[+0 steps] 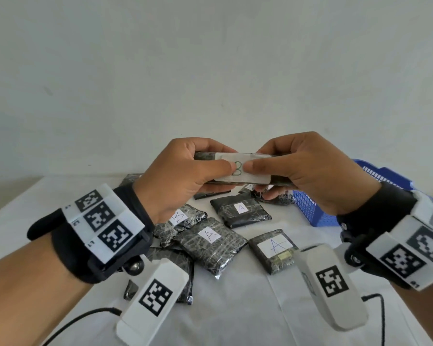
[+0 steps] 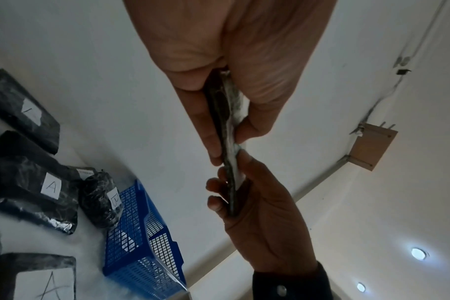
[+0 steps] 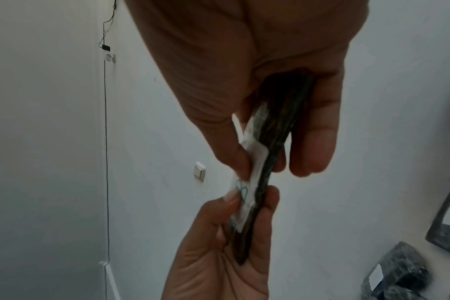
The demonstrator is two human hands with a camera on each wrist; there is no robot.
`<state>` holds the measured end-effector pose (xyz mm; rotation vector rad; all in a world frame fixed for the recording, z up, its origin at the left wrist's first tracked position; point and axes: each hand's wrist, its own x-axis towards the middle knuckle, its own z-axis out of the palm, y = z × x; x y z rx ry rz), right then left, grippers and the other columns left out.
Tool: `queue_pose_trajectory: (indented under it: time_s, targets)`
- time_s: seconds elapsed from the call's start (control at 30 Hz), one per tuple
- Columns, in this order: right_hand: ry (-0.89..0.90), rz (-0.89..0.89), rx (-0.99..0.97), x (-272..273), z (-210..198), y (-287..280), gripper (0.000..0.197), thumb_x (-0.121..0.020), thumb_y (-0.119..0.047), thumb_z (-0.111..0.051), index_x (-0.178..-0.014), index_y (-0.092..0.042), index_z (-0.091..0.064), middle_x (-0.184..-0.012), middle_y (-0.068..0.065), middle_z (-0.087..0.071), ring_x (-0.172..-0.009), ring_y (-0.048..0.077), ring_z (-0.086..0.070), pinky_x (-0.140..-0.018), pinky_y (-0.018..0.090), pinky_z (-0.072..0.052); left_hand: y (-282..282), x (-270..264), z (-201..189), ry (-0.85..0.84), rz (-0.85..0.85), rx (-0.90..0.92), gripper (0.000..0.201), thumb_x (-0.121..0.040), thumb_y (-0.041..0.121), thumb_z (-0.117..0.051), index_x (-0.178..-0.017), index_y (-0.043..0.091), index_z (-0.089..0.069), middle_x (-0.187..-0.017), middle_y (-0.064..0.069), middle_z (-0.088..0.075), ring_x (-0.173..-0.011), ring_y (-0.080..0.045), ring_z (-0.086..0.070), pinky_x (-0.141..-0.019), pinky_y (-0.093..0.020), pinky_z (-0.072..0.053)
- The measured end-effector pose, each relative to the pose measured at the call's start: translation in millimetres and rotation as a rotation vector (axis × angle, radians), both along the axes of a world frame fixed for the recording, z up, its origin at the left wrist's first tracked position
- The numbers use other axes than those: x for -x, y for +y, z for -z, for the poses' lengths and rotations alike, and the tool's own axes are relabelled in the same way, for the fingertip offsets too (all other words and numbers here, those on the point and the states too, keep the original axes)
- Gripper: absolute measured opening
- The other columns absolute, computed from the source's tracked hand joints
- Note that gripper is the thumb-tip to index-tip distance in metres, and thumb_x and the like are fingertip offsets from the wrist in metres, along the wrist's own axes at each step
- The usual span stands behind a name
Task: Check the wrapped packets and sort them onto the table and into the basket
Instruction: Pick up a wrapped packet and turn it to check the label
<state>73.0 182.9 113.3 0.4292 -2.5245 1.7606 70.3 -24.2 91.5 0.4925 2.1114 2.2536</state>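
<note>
Both hands are raised above the surface point(image 1: 235, 308), palms facing each other, holding one flat black wrapped packet point(image 1: 280, 181) between them. The left hand point(image 1: 183, 176) and right hand point(image 1: 308, 176) each pinch an end — thumbs on its white "B" label point(image 1: 238, 168), fingers point(image 1: 215, 188) curled beneath — near the blue basket point(image 1: 310, 208).

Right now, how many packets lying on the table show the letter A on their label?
3. The far A packet lies beside the blue basket, the middle A packet on the pile, and the near A packet closest to the person. More may be hidden.
</note>
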Motion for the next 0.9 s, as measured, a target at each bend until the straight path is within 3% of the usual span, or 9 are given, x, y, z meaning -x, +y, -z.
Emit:
queue_pose_trajectory:
  time_s: [0.2, 0.3, 0.33, 0.4, 0.47, 0.57, 0.67, 0.8, 0.9]
  targets:
    - [0.134, 0.113, -0.101, -4, 2, -7, 0.026, -0.084, -0.020, -0.085, -0.082, 0.001, -0.072, -0.085, 0.025, -0.074, -0.058, 0.020, -0.066, -0.060, 0.033, -0.061, 6, -2, 5, 0.059, -0.046, 0.025, 0.011, -0.092, -0.004, -0.068, -0.097, 0.003, -0.075, -0.107, -0.027, -0.073, -0.082, -0.023, -0.077, -0.069, -0.026, -0.063]
    - [0.171, 0.135, -0.091, -7, -2, -8, 0.044, -0.076, -0.035, -0.089, -0.079, 0.004, -0.070, -0.086, 0.029, -0.072, -0.069, 0.044, -0.066, -0.071, 0.054, -0.062, 4, -4, 3, 0.095, -0.019, 0.012, 0.010, -0.094, 0.002, -0.066, -0.097, 0.004, -0.076, -0.101, -0.024, -0.074, -0.085, -0.022, -0.077, -0.070, -0.026, -0.062]
    - [0.195, 0.148, -0.088, -7, -2, -9, 0.046, -0.075, -0.036, -0.090, -0.077, 0.004, -0.069, -0.082, 0.030, -0.071, -0.068, 0.046, -0.065, -0.069, 0.057, -0.060, 3, -5, 2, 0.101, -0.008, 0.012, 0.012, -0.096, 0.003, -0.064, -0.098, 0.003, -0.076, -0.102, -0.023, -0.074, -0.088, -0.023, -0.077, -0.071, -0.026, -0.062]
    - [0.213, 0.156, -0.111, -6, -2, -11, 0.043, -0.077, -0.036, -0.091, -0.072, 0.001, -0.068, -0.072, 0.025, -0.070, -0.058, 0.032, -0.060, -0.061, 0.047, -0.055, 1, -5, 3, 0.109, -0.008, 0.031, 0.017, -0.100, 0.002, -0.059, -0.099, 0.003, -0.076, -0.106, -0.024, -0.074, -0.089, -0.022, -0.077, -0.072, -0.026, -0.062]
    - [0.159, 0.142, -0.116, -5, -3, -13, 0.046, -0.076, -0.037, -0.090, -0.073, 0.002, -0.067, -0.069, 0.021, -0.067, -0.059, 0.025, -0.059, -0.064, 0.040, -0.052, -1, -5, 4, 0.119, -0.015, 0.041, 0.019, -0.101, 0.002, -0.057, -0.099, 0.004, -0.076, -0.106, -0.025, -0.074, -0.089, -0.022, -0.077, -0.073, -0.026, -0.063]
    - [0.126, 0.126, -0.042, -7, -4, -15, 0.059, -0.071, -0.041, -0.091, -0.074, 0.010, -0.060, -0.077, 0.032, -0.064, -0.066, 0.030, -0.058, -0.071, 0.044, -0.050, -6, -8, 2, 0.129, 0.019, 0.012, 0.024, -0.102, 0.004, -0.055, -0.096, 0.008, -0.077, -0.101, -0.022, -0.077, -0.089, -0.023, -0.077, -0.076, -0.032, -0.064]
    - [0.168, 0.154, -0.084, -9, -5, -17, 0.052, -0.073, -0.039, -0.091, -0.070, 0.005, -0.064, -0.067, 0.022, -0.060, -0.064, 0.026, -0.052, -0.067, 0.042, -0.044, -7, -10, 2, 0.115, 0.028, 0.008, 0.027, -0.103, 0.001, -0.050, -0.098, 0.007, -0.076, -0.105, -0.022, -0.076, -0.091, -0.022, -0.077, -0.077, -0.031, -0.064]
    - [0.104, 0.109, -0.088, -11, -6, -15, 0.043, -0.075, -0.036, -0.089, -0.073, 0.002, -0.068, -0.083, 0.031, -0.071, -0.066, 0.029, -0.060, -0.073, 0.048, -0.056, -9, -12, 4, 0.107, 0.043, 0.006, 0.027, -0.103, 0.001, -0.051, -0.101, 0.008, -0.076, -0.103, -0.018, -0.078, -0.095, -0.022, -0.077, -0.077, -0.028, -0.063]
    - [0.213, 0.156, -0.120, -14, -4, -11, 0.042, -0.077, -0.036, -0.090, -0.068, -0.002, -0.068, -0.072, 0.027, -0.069, -0.060, 0.025, -0.057, -0.064, 0.040, -0.050, -9, -16, 4, 0.083, 0.081, -0.044, 0.022, -0.100, 0.002, -0.055, -0.103, 0.007, -0.076, -0.103, -0.019, -0.078, -0.099, -0.024, -0.077, -0.080, -0.030, -0.063]
